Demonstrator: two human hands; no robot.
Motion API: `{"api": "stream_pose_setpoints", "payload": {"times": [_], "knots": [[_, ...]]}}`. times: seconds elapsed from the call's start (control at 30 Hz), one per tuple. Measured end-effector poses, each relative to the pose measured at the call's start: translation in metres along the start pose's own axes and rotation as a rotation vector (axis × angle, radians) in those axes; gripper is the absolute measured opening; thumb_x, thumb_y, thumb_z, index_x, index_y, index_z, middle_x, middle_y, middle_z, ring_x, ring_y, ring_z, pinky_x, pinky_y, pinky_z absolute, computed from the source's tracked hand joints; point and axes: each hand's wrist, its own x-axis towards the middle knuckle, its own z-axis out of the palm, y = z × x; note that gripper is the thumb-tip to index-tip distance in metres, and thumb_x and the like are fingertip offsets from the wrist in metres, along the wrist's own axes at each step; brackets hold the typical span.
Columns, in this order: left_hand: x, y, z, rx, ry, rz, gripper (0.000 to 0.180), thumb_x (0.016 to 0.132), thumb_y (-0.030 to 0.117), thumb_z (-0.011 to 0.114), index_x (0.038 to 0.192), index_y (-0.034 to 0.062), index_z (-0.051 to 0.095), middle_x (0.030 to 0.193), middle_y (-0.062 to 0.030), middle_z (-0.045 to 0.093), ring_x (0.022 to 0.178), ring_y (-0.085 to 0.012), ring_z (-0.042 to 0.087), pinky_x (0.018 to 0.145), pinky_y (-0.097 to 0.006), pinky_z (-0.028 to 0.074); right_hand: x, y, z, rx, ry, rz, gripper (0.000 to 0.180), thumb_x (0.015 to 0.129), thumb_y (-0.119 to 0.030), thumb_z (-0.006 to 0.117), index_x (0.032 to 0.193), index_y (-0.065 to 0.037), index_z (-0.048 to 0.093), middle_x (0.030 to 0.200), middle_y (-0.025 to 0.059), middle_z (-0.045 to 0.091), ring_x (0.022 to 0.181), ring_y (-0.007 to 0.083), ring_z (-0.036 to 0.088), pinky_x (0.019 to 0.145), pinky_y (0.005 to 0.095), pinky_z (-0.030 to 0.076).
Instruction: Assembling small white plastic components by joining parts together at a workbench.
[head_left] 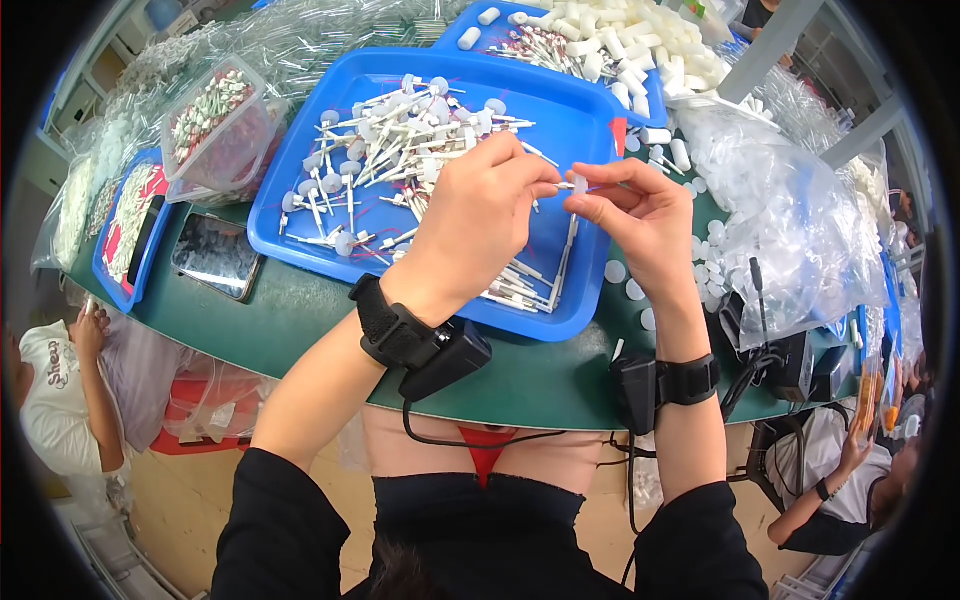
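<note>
Over the right side of a large blue tray (268, 225), my two hands meet fingertip to fingertip. My left hand (470, 225) pinches a thin white stick (566, 186), most of which its fingers hide. Between the thumb and fingers of my right hand (645, 215) is a small translucent white disc (580, 184), touching the stick's end. In the tray lie many white sticks (395, 150) with fine red wires, several of them carrying a round disc (331, 183). A row of plain sticks (515, 290) rests along the tray's near right side.
Loose discs (707, 265) lie right of the tray, near a clear plastic bag (785, 220) and black cables (765, 350). White foam-like cylinders (630, 50) fill another blue tray behind. At left are a phone (217, 255) and a clear tub (215, 130). Other people sit at both sides.
</note>
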Motion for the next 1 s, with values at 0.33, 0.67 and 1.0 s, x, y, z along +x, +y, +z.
{"api": "stream_pose_setpoints", "payload": {"times": [0.33, 0.67, 1.0], "knots": [[0.004, 0.001, -0.005, 0.087, -0.026, 0.069, 0.009, 0.077, -0.004, 0.063, 0.084, 0.0006, 0.064, 0.079, -0.0094, 0.056, 0.070, -0.0268, 0.061, 0.061, -0.034, 0.051, 0.003, 0.000, 0.006, 0.115, 0.090, 0.012, 0.025, 0.077, -0.007, 0.075, 0.097, 0.004, 0.065, 0.085, 0.0080, 0.068, 0.079, 0.0115, 0.066, 0.070, 0.0222, 0.052], [0.013, -0.029, -0.020, 0.454, 0.160, -0.028, 0.018, 0.090, 0.020, 0.057, 0.089, 0.0030, 0.065, 0.079, -0.0101, 0.061, 0.080, -0.0304, 0.058, 0.073, -0.042, 0.042, -0.011, -0.006, 0.022, -0.954, -0.328, -0.337, 0.014, 0.068, -0.022, 0.075, 0.066, -0.011, 0.066, 0.067, 0.0018, 0.058, 0.070, 0.0207, 0.052, 0.068, 0.0335, 0.039], [0.022, -0.019, -0.035, 0.036, 0.404, -0.231, 0.021, 0.095, 0.017, 0.051, 0.091, 0.0002, 0.063, 0.074, -0.0028, 0.060, 0.069, -0.0133, 0.052, 0.060, -0.027, 0.038, -0.005, -0.011, 0.005, -0.858, -0.267, -0.236, 0.010, 0.062, -0.013, 0.071, 0.068, -0.009, 0.065, 0.063, 0.0015, 0.052, 0.066, 0.0170, 0.048, 0.064, 0.0302, 0.037]]}}
